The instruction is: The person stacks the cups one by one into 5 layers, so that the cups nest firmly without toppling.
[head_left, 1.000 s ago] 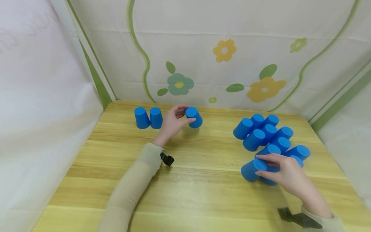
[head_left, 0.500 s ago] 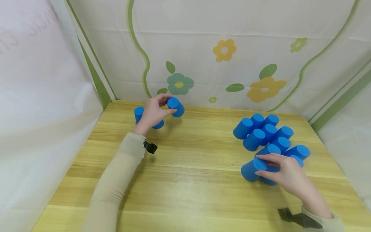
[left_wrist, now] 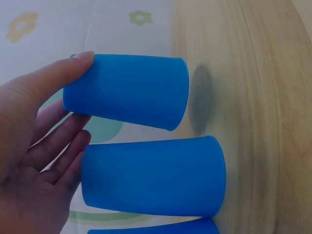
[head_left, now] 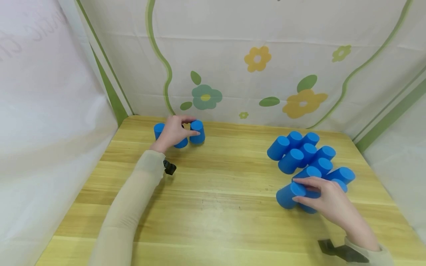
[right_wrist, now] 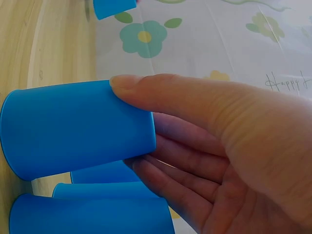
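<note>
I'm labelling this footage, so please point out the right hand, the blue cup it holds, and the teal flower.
Right hand (head_left: pixel 331 197): head view, on the back of the hand.
Blue cup (right_wrist: pixel 75 130): right wrist view, middle of its side wall.
Teal flower (head_left: pixel 205 97): head view, on its yellow centre.

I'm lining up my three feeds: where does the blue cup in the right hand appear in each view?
Head: the blue cup is lower right, in the right hand.
Left wrist: not in it.
Right wrist: left of centre, mid-height.
Shared landmark: teal flower, partly hidden in left wrist.
</note>
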### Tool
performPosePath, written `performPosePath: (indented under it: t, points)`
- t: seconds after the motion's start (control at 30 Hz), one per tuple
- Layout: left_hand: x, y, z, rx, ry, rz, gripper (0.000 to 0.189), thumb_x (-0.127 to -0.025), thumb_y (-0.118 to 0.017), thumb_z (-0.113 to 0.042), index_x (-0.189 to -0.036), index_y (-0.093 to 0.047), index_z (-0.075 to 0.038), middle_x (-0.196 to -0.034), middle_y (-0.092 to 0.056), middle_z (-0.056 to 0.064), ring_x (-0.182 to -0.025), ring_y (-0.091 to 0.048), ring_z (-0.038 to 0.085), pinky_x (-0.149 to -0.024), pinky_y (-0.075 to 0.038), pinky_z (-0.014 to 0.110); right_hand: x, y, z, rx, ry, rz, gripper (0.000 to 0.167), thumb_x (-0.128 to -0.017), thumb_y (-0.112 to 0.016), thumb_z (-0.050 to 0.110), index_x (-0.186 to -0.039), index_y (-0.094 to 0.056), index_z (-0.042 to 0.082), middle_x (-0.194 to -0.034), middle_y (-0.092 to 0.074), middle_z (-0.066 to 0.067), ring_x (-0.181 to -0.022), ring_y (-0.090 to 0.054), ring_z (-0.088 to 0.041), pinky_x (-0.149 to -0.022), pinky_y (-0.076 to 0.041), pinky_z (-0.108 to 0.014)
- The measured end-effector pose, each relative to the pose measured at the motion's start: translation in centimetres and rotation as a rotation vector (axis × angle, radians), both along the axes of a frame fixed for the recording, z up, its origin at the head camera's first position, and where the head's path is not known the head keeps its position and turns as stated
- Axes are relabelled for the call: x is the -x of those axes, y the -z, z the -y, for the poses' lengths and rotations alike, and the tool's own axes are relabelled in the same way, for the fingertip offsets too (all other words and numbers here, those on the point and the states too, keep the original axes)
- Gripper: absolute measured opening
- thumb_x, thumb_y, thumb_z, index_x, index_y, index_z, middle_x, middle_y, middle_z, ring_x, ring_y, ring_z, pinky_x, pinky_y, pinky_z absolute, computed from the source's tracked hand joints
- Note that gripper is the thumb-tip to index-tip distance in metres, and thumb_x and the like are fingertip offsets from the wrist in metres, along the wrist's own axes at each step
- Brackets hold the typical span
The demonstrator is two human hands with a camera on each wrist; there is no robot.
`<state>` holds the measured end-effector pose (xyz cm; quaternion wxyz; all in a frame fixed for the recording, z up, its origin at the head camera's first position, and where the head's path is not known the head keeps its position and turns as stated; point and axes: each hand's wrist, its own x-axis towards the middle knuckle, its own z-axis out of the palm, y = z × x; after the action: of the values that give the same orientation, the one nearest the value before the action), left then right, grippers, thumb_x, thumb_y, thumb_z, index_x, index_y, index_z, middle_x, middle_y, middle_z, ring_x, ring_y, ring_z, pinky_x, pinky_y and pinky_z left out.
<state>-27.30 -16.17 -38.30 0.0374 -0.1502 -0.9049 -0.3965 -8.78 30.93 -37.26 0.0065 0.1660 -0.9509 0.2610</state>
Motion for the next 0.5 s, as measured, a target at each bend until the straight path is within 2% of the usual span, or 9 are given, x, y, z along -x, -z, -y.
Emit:
performPosePath:
  t: [0.17,0.3,0.4,0.5]
  points:
    - [0.2,0.41,0.08,0.012,0.002,0.006,0.053,-0.085,-0.087,-0.03,-0.131,-0.07,-0.009,-0.127,-0.068,0.008,-0.123,-0.057,0.029,-0.101,-0.048,0.045,0.01,0.1,0.04,-0.006,-0.001,-0.007,0.052,-0.079,-0.09,0.034,-0.122,-0.074,0.009,-0.114,-0.073,-0.011,-0.096,-0.072,-0.029,-0.078,-0.06,-0.046]
    - [0.3,0.58,0.14,0.023,0.004,0.013,0.053,-0.084,-0.087,-0.028,-0.131,-0.07,-0.008,-0.126,-0.068,0.009,-0.124,-0.057,0.03,-0.102,-0.047,0.046,0.05,0.25,0.14,-0.005,-0.016,-0.067,0.05,-0.078,-0.091,0.029,-0.121,-0.075,0.009,-0.112,-0.073,-0.009,-0.094,-0.073,-0.027,-0.076,-0.06,-0.045]
    - [0.35,0.69,0.13,0.038,0.002,0.013,0.053,-0.084,-0.087,-0.028,-0.13,-0.07,-0.008,-0.125,-0.068,0.009,-0.122,-0.058,0.028,-0.101,-0.048,0.046,0.21,0.36,0.35,0.02,-0.025,-0.139,0.049,-0.076,-0.092,0.024,-0.12,-0.075,0.01,-0.111,-0.073,-0.006,-0.092,-0.073,-0.022,-0.075,-0.06,-0.03]
    - [0.38,0.85,0.08,0.047,0.008,0.006,0.052,-0.084,-0.087,-0.027,-0.13,-0.07,-0.008,-0.125,-0.068,0.01,-0.121,-0.059,0.029,-0.1,-0.048,0.046,0.48,0.3,0.73,0.065,-0.016,-0.179,0.05,-0.076,-0.093,0.02,-0.122,-0.074,0.011,-0.113,-0.073,-0.005,-0.092,-0.072,-0.018,-0.077,-0.054,-0.014]
